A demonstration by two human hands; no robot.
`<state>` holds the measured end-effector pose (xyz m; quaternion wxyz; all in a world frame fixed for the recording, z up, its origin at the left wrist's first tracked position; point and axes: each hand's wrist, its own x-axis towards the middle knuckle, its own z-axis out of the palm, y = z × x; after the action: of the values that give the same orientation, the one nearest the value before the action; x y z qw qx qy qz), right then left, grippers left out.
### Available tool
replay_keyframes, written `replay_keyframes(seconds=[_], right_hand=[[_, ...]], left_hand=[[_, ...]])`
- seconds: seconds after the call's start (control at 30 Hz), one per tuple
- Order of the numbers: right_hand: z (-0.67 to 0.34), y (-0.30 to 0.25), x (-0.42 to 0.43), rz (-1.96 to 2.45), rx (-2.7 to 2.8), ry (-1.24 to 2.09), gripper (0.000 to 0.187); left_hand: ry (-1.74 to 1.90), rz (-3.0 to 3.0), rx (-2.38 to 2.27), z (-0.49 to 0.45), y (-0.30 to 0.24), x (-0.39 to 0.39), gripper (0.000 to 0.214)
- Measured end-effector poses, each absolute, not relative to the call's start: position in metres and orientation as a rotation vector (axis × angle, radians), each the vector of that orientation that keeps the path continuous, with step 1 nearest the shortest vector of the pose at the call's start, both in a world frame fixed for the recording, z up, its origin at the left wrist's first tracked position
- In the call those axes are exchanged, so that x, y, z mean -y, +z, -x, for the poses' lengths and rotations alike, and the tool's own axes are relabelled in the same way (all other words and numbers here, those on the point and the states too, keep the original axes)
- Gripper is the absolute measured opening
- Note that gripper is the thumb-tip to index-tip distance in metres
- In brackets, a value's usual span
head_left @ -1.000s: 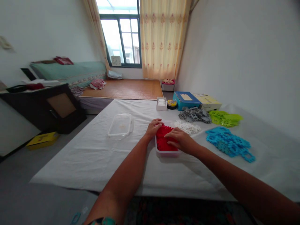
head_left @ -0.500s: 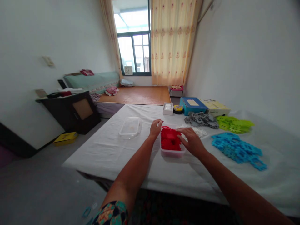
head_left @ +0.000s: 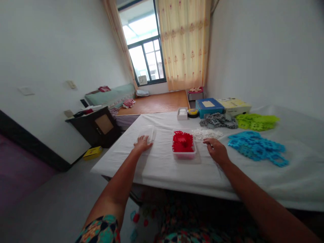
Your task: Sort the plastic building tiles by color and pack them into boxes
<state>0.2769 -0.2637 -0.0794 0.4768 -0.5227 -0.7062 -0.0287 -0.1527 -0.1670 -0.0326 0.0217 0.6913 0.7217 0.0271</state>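
Observation:
My left hand (head_left: pixel 142 143) reaches over the near edge of a clear plastic lid (head_left: pixel 150 131), its fingers spread and seemingly touching it. The lid lies flat on the white-covered table. To its right stands a clear plastic box (head_left: pixel 184 155) filled with red plastic building pieces (head_left: pixel 182 141). My right hand (head_left: pixel 215 150) hovers just right of the box, fingers loosely bent and apart, with nothing visible in them. Beyond its fingertips a heap of white pieces (head_left: pixel 206 134) lies on the cloth. Blue linked pieces (head_left: pixel 257 146) are farther right.
Grey pieces (head_left: pixel 219 120) and lime-green pieces (head_left: pixel 257 122) lie at the back right. Behind them are a blue box (head_left: pixel 209 108) and a yellowish box (head_left: pixel 234 107). A small white box (head_left: pixel 182 114) and a round yellow-black tin (head_left: pixel 193 113) stand by the table's far edge.
My left hand has moved left from the box to the lid. My right hand has drawn away from the red pieces to the right. The view has tilted and turned a little left.

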Motion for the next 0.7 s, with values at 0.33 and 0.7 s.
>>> replay_keyframes(seconds=[0.33,0.7], right_hand=[[-0.276,-0.083,0.264,1.237,1.722,0.013,0.024],[-0.278,-0.084,0.261,1.308,1.713,0.052,0.023]], left_hand=[[0.020,-2.487,-2.238,0.145,0.006,0.178,0.050],[0.779,-2.759,-2.133,0.047,0.051,0.215,0.043]])
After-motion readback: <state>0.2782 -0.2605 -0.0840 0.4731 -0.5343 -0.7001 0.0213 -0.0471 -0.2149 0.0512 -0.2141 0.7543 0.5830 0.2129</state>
